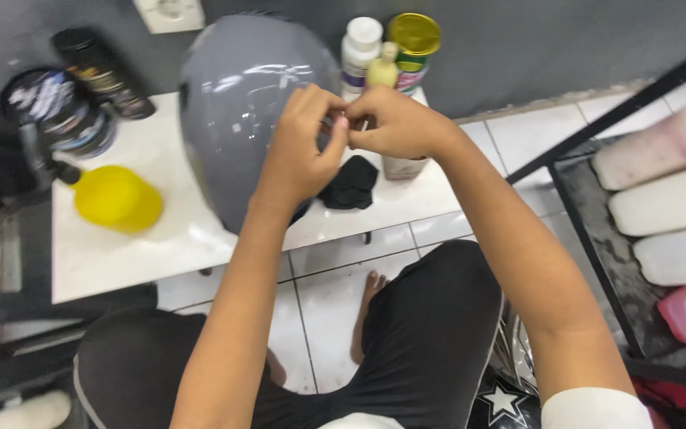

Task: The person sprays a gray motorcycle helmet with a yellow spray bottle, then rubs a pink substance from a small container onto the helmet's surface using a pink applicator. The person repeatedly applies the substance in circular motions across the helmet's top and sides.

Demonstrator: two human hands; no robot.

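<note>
Both hands, left hand [299, 147] and right hand [391, 123], meet fingertip to fingertip, pinching something too small to tell, over the grey helmet [240, 103] on the white worktop [160, 230]; a black cloth [349, 184] lies just beside it.

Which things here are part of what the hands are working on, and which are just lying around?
In use:
- left hand and right hand, fingertips pinched together over something too small to make out
- glossy grey helmet, right beneath them

Lying about:
- yellow plastic spray bottle
- black crumpled cloth
- gold-lidded tin
- white-capped bottle
- black round tubs
</note>
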